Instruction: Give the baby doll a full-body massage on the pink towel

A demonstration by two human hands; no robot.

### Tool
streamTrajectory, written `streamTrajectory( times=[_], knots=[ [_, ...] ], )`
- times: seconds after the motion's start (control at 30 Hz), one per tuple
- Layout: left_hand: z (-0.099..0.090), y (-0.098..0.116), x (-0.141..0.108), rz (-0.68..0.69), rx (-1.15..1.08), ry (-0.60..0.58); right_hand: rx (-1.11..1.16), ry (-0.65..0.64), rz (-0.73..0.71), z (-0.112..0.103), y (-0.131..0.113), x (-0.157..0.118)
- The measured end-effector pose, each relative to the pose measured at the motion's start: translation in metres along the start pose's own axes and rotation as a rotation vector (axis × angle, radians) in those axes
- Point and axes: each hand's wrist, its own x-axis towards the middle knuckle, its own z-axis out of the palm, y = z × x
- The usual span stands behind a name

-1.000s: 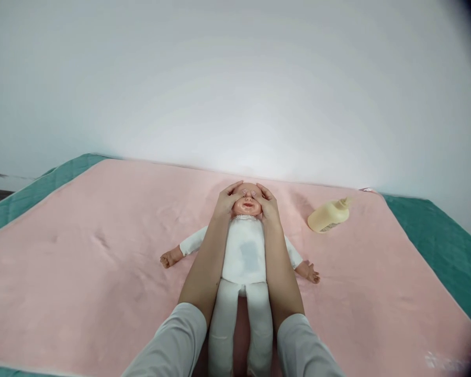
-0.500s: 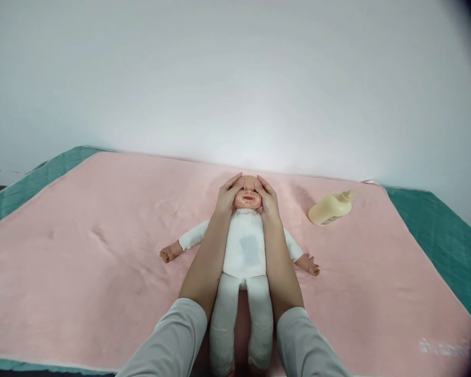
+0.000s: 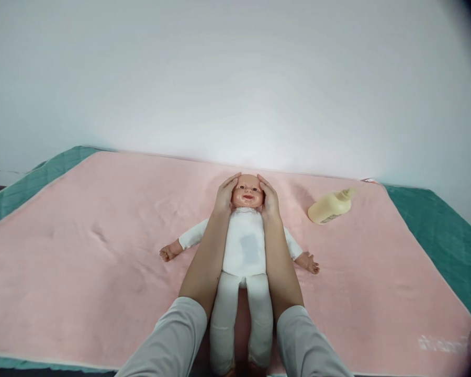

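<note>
A baby doll point(image 3: 244, 241) with a white cloth body lies on its back on a pink blanket point(image 3: 102, 251), its head away from me and its arms spread. My left hand point(image 3: 224, 196) rests along the left side of the doll's head. On the right side of the head lies my right hand point(image 3: 270, 198). Both hands cup the head between them, with fingertips near the top of the forehead. The doll's eyes and mouth are uncovered. My forearms run along both sides of its torso and cross over its upper arms.
A pale yellow pump bottle point(image 3: 329, 207) lies tilted on the blanket to the right of the doll. Green quilted fabric point(image 3: 435, 230) shows beyond the blanket's edges. A white wall point(image 3: 235, 78) rises behind the far edge.
My thumbs have moved outward from beside the doll's eyes to the sides of its head, so the eyes now show fully. The doll and the bottle have stayed in place.
</note>
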Motion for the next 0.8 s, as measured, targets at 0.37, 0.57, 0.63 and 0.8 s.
streamTrajectory(
  times=[0.37,0.57,0.63,0.8],
  knots=[
    [-0.0049,-0.007,0.0021,0.021,0.09,-0.022,-0.134,-0.031,-0.068,-0.0021,0.0031,0.0],
    [-0.0013,-0.0048,0.0008,0.023,0.039,-0.008,-0.138,0.004,-0.044,-0.0003,0.0036,0.0015],
    [-0.0003,-0.0046,0.0003,0.016,0.021,-0.016,-0.139,0.016,-0.042,0.0001,0.0036,0.0015],
    [-0.001,-0.0046,0.0011,-0.001,-0.015,-0.032,-0.143,0.03,-0.042,-0.0004,0.0045,0.0023]
  ],
)
